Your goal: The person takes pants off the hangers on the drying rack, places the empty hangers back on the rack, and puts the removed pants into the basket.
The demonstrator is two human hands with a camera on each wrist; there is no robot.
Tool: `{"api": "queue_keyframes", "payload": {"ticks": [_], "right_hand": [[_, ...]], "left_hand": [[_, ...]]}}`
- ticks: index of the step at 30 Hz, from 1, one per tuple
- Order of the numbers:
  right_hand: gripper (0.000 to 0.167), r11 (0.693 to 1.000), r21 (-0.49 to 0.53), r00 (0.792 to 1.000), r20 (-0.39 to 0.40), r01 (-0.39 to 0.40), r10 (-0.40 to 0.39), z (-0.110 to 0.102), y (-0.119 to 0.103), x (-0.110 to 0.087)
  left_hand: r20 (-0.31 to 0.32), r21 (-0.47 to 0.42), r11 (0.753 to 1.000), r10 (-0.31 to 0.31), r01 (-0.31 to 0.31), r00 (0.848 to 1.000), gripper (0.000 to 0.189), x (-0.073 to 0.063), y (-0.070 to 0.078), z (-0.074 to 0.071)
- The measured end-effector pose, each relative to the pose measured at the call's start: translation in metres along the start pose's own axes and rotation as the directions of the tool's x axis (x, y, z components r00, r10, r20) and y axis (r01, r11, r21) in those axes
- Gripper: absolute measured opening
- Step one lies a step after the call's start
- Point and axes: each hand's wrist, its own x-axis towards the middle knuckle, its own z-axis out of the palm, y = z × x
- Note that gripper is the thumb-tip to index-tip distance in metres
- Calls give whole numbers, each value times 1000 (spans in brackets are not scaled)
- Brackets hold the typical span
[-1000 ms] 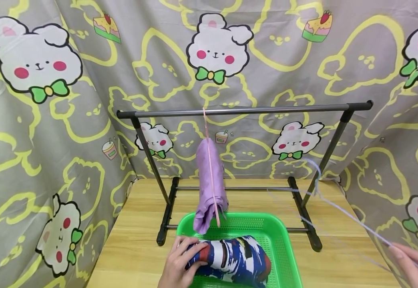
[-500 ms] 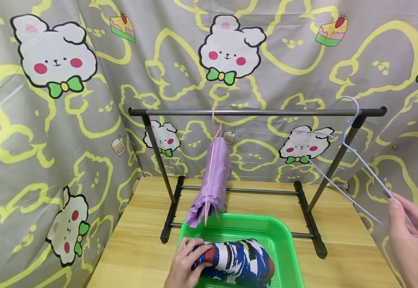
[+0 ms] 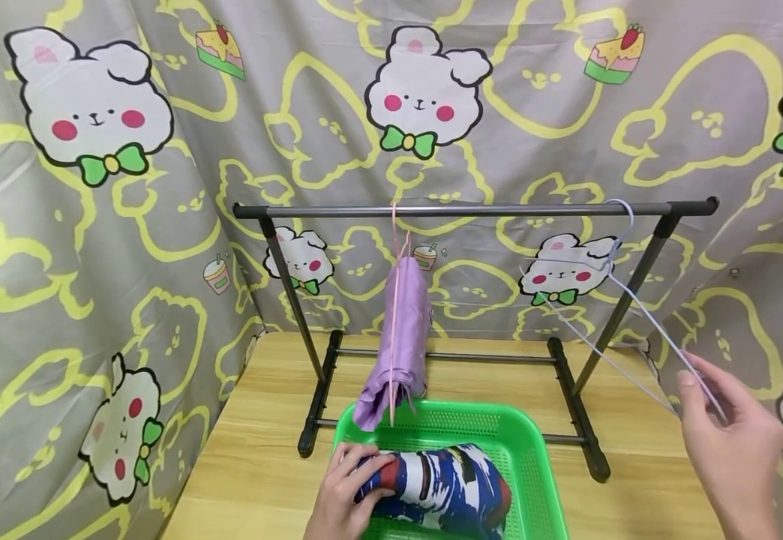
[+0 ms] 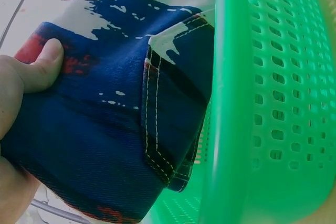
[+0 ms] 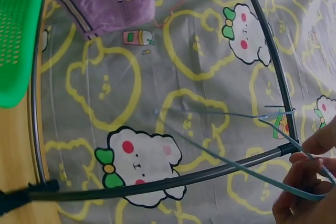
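Note:
My left hand [image 3: 347, 487] grips one end of a folded blue, white and red patterned denim garment [image 3: 445, 487] in the green basket [image 3: 543, 457]. The left wrist view shows the thumb lying over its cloth, and a stitched pocket [image 4: 178, 98] near the basket's wall. At the right, my right hand [image 3: 729, 427] pinches the lower corner of a light blue clothes hanger [image 3: 644, 307]. The hanger's hook [image 3: 628, 214] overlaps the rack's top rail, toward its right end. No cloth is on this hanger.
A black and grey clothes rack [image 3: 499, 208] stands on the wooden table [image 3: 250, 427] behind the basket. From its rail hangs a folded purple garment [image 3: 408, 315] on a pink hanger [image 3: 394, 225]. A rabbit-print curtain [image 3: 324, 112] encloses the back and sides.
My right hand has raised the blue hanger from low at the right, then carried it left so its hook overlaps the rail. The left hand has kept its grip on the garment.

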Motion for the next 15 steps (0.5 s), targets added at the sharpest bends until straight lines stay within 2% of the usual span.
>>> {"api": "queue_keyframes", "payload": {"ticks": [2,5,9,11,13,15], "right_hand": [[30,996,-41,997,10,78,-78,-1,2,-5],[32,973,-110,979,8,202,-202,-2,3,-13],[37,930,-157,937,-54,333,-345,0,2,-24],[44,895,-155,895,-97,419,-436,5,-7,-32],[52,843,-128,832,-138,523,-537,14,-15,-41],[58,777,-69,765,-134,626,-629,24,-23,-51]], "left_hand": [[6,-1,1000,5,-5,1000,42,1,0,0],[13,-6,1000,8,-8,1000,42,2,0,1],[2,-19,1000,-8,8,1000,39,4,1,1],[0,-25,1000,-18,18,1000,37,6,1,2],[6,-28,999,-32,32,999,35,7,2,2],[10,-27,999,-37,38,999,34,8,2,2]]}}
